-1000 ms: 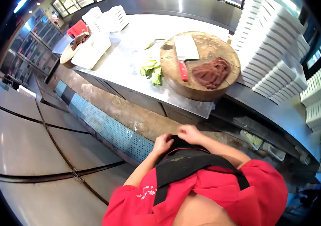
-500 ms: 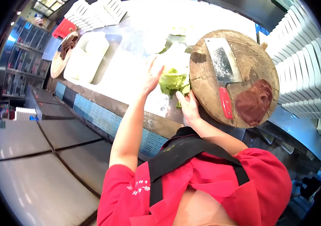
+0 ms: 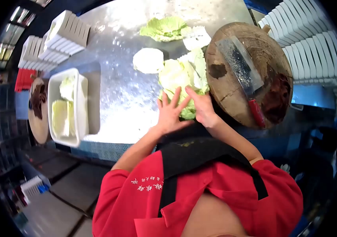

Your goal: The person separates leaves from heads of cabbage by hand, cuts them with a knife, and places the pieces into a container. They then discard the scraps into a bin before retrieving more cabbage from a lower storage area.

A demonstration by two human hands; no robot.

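A pile of pale green cabbage leaves (image 3: 175, 74) lies on the metal table just left of the chopping block. My left hand (image 3: 171, 112) rests at the pile's near edge, fingers spread over the leaves. On the right side of the pile is my right hand (image 3: 203, 107), its thumb stretched across a leaf and its other fingers partly hidden at the edge. A white rounded cabbage piece (image 3: 148, 60) sits up and left of the pile. Farther back lie a green leaf (image 3: 163, 29) and a whitish leaf (image 3: 196, 38).
On the round wooden chopping block (image 3: 231, 33) lie a cleaver (image 3: 240, 65) with a red handle and a dark reddish-brown cloth (image 3: 278, 98). A white tub (image 3: 83, 104) holding cabbage pieces stands at left. White baskets (image 3: 66, 35) are stacked behind it; more white stacks (image 3: 314, 57) stand at right.
My left hand has come down and toward me onto the leaves. My right hand stays by them, its thumb now over a leaf. The view has turned and darkened, showing the tub's contents.
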